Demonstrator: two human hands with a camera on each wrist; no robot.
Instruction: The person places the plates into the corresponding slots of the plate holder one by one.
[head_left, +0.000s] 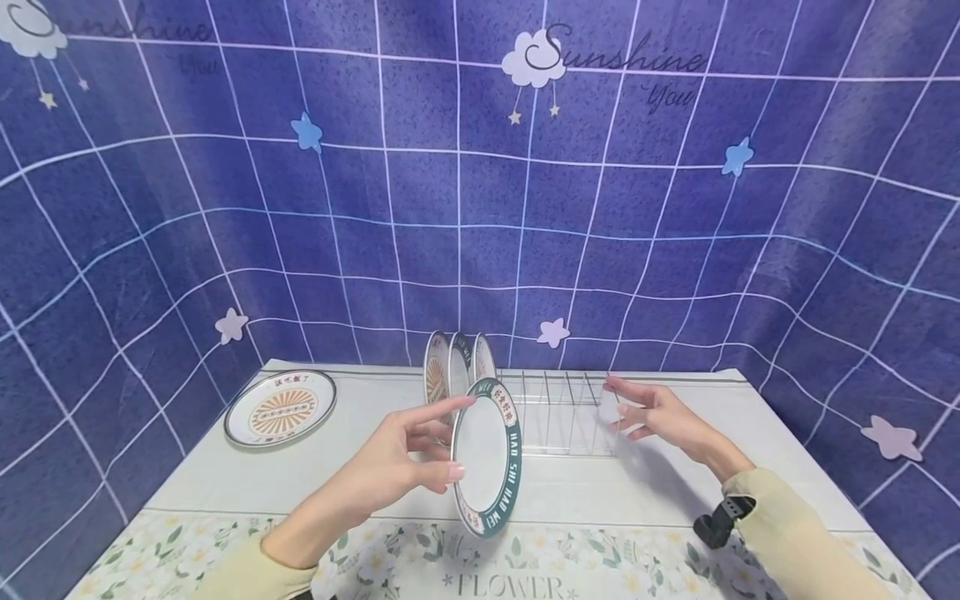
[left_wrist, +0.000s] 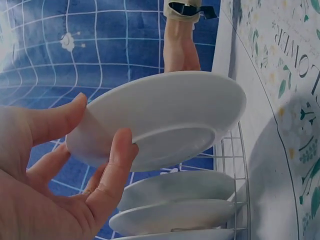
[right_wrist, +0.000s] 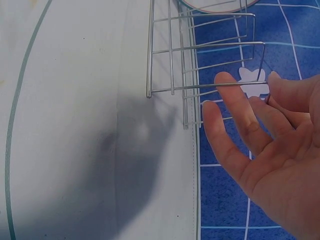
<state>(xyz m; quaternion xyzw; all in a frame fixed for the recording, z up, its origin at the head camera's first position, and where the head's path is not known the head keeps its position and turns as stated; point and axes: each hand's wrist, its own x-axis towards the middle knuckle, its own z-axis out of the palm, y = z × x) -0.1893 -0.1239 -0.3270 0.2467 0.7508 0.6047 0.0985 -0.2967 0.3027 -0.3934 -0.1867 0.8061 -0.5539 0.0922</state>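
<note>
My left hand [head_left: 401, 458] pinches a white plate with a green lettered rim [head_left: 513, 467] by its edge, thumb on one face and fingers on the other. The plate stands nearly upright in front of the wire dish rack [head_left: 555, 454]; its pale underside shows in the left wrist view. My right hand [head_left: 663, 417] holds the rack's right end, and in the right wrist view [right_wrist: 280, 130] its thumb and fingers meet around the end wire. Several plates [head_left: 437, 367] stand on edge at the rack's left end, partly hidden behind the held plate.
Flat on the table's left side lies another plate [head_left: 318, 396] with an orange sunburst pattern. A flowered cloth strip [head_left: 420, 546] runs along the table's front. Behind the table hangs a blue gridded curtain [head_left: 420, 192] with stars and clouds.
</note>
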